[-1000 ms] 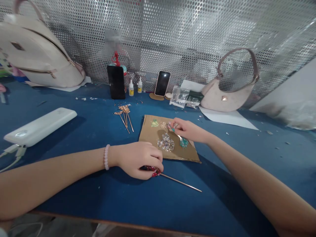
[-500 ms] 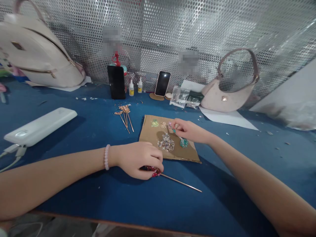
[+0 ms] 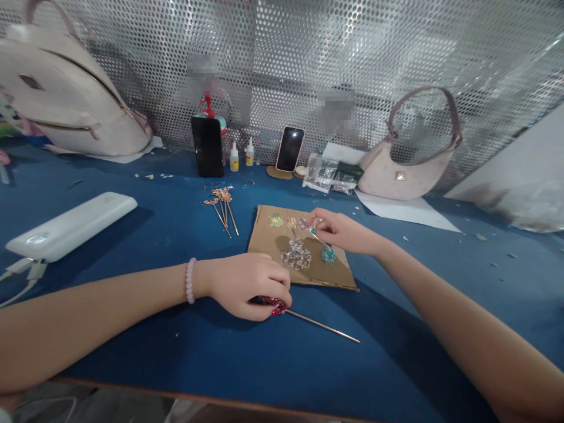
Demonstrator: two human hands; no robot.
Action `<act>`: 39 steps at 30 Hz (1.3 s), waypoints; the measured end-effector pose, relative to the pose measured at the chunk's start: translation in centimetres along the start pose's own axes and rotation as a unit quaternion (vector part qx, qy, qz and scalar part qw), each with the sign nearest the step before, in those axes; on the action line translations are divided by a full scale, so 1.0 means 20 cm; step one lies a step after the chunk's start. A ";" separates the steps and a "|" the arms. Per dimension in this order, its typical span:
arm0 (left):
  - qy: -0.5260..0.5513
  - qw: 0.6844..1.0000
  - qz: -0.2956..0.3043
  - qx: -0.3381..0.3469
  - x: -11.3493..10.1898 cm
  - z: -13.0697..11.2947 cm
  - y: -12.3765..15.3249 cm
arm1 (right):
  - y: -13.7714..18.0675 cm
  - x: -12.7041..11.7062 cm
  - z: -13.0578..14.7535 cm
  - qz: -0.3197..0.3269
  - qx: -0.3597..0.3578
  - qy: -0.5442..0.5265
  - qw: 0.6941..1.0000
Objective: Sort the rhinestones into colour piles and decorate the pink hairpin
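Observation:
My left hand (image 3: 249, 285) rests on the blue table, its fingers closed around the dark red, ornate head of a hair stick (image 3: 324, 325). The gold shaft points right and toward me; much of the head is under my fingers. Over a cardboard sheet (image 3: 268, 241), my right hand (image 3: 339, 229) pinches a thin, light-coloured stick-like tool (image 3: 325, 241), whose exact kind I cannot make out. Its fingertips are beside pink gems (image 3: 303, 223). On the cardboard lie piles of clear gems (image 3: 296, 254), teal gems (image 3: 328, 255), yellow-green gems (image 3: 276, 220) and small gold pieces (image 3: 291, 222).
Several gold hair sticks (image 3: 225, 208) lie left of the cardboard. A white power bank (image 3: 74, 226) with cables is farther left. Behind stand a dark phone (image 3: 208, 147), two glue bottles (image 3: 234, 158), another phone (image 3: 291, 149), plastic packets (image 3: 320, 173), a handbag (image 3: 405, 170) and a backpack (image 3: 74, 100).
My right hand has shifted slightly up and to the right, and more of the thin tool and the teal gems shows. My left hand and the hair stick stay in place.

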State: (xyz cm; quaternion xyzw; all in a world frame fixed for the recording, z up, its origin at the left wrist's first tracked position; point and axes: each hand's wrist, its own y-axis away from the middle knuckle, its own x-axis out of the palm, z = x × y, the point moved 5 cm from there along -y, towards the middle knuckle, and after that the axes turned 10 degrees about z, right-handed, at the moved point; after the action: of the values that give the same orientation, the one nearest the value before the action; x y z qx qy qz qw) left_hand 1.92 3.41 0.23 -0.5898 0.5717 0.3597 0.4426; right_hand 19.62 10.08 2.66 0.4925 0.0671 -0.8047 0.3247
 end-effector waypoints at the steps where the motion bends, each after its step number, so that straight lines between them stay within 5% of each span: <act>1: 0.001 1.000 -0.001 0.002 0.00 0.00 0.00 | 0.00 0.00 0.00 -0.001 -0.002 -0.005 1.000; 19: -0.001 1.000 0.003 0.002 0.00 0.00 0.01 | 0.05 0.05 0.03 0.201 -0.028 -0.015 0.979; 39: -0.003 1.000 0.000 0.001 0.00 0.00 0.00 | 0.06 0.07 0.07 0.215 -0.034 -0.038 0.975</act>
State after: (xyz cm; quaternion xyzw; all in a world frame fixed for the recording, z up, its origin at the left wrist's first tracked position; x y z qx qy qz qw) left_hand 1.87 3.38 0.26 -0.5885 0.5708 0.3611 0.4444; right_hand 18.92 7.87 2.53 0.4530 -0.0253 -0.7313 0.5093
